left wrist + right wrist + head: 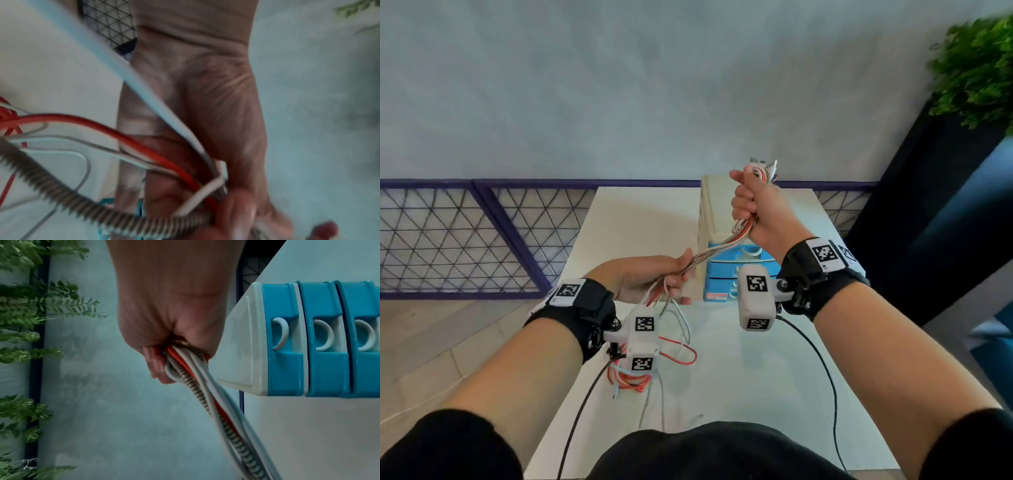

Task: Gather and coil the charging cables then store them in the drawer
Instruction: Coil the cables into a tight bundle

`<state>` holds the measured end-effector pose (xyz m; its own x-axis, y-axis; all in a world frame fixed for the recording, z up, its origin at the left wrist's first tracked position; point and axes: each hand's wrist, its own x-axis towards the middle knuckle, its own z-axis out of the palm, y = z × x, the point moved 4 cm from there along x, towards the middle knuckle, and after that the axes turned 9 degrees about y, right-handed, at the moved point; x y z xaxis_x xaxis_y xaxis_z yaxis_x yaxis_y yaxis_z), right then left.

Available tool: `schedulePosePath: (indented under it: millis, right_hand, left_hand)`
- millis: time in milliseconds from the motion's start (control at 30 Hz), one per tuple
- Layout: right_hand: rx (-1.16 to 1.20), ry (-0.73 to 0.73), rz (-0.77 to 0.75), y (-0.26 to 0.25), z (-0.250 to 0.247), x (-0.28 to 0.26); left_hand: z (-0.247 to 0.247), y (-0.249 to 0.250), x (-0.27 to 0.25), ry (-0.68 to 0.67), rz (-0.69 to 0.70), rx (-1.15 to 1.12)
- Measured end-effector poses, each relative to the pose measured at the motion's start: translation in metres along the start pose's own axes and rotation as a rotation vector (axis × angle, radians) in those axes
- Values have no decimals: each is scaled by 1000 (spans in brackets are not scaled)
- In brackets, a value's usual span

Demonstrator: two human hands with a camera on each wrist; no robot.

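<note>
Overhead, the right hand (756, 209) was raised in a fist round the plug ends of the cables (717, 248), apparently to keep them aligned for coiling. The left hand (650, 277), lower and palm up, pinched the same bundle further down; loose tails lay on the worktop (756, 377). The drawers (726, 274) stood closed behind.

At the left wrist, blurred fingers (242, 216) curled round the cables.

At the right wrist, the fist clamped all strands, beside the drawers.

Office-like room: white table (640, 219), desktop drawer unit (726, 274).
</note>
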<state>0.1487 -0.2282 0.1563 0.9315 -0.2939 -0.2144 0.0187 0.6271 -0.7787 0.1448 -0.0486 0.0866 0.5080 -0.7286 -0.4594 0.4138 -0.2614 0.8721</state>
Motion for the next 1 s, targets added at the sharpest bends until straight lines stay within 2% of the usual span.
schedulePosePath:
  millis: [67, 133, 267, 400, 467, 567, 633, 767, 900, 1000]
  right_hand:
    - [-32, 22, -39, -4, -4, 0]
    - [-122, 54, -103, -8, -6, -1]
    - [-326, 54, -198, -11, -9, 1]
    - [-435, -26, -119, -8, -11, 3]
    - [-493, -80, -59, -4, -14, 2]
    - [-550, -184, 31, 2, -16, -2]
    - [-588, -239, 104, 7, -15, -6]
    - [-644, -372, 236, 12, -13, -14]
    - [-647, -468, 352, 23, -13, -20]
    - [-600, -498, 416, 31, -15, -25]
  left_hand:
    - [-3, 1, -3, -31, -22, -31]
    - [-6, 4, -2, -7, -16, -23]
    - [-9, 16, 7, 264, 100, 243]
    - [-10, 36, 10, 525, 325, 542]
    - [-10, 45, 11, 595, 427, 611]
    - [-2, 58, 8, 670, 572, 834]
    - [5, 66, 4, 691, 658, 906]
    - [14, 74, 1, 629, 748, 900]
    - [17, 78, 4, 628, 720, 1006]
    - [13, 81, 4, 669, 677, 927]
